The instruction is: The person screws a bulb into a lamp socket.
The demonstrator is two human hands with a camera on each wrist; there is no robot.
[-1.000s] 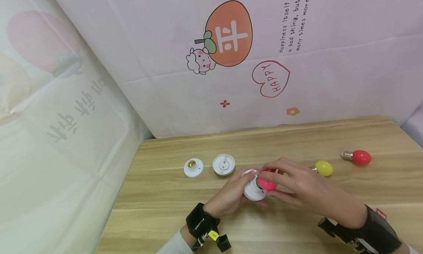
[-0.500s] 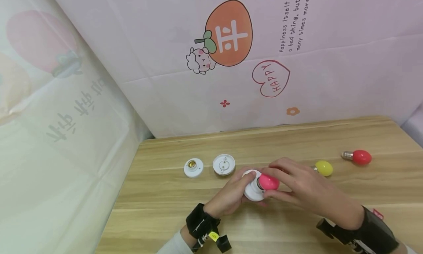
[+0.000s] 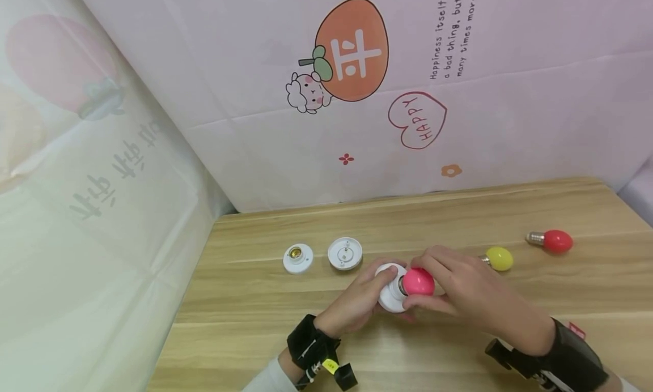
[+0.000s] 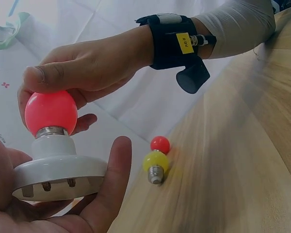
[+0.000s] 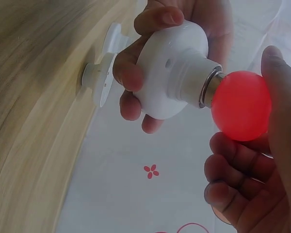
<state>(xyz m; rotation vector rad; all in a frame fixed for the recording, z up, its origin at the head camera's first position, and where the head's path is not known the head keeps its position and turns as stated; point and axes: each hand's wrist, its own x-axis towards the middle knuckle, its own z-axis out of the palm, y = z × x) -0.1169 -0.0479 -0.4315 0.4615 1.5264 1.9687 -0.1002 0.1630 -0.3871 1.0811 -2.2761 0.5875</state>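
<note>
My left hand grips a round white lamp holder by its base, thumb on top, just above the table. A red light bulb points out of the socket toward the right. In the right wrist view, the metal base of the bulb sits in the socket mouth, part of it still showing. My right hand holds the bulb's round glass between thumb and fingers. Seen from the left wrist, the thumb of that hand lies against the glass. How deep the thread sits is hidden.
Two more white lamp holders lie to the left: one socket-up, the other underside-up. A yellow bulb lies behind my right hand, and another red bulb farther right. A printed cloth hangs behind the wooden table.
My right fingers have shifted round the red bulb and slid slightly right, baring more of its glass. The bulb has moved a little right; the left hand keeps its hold on the lamp holder.
</note>
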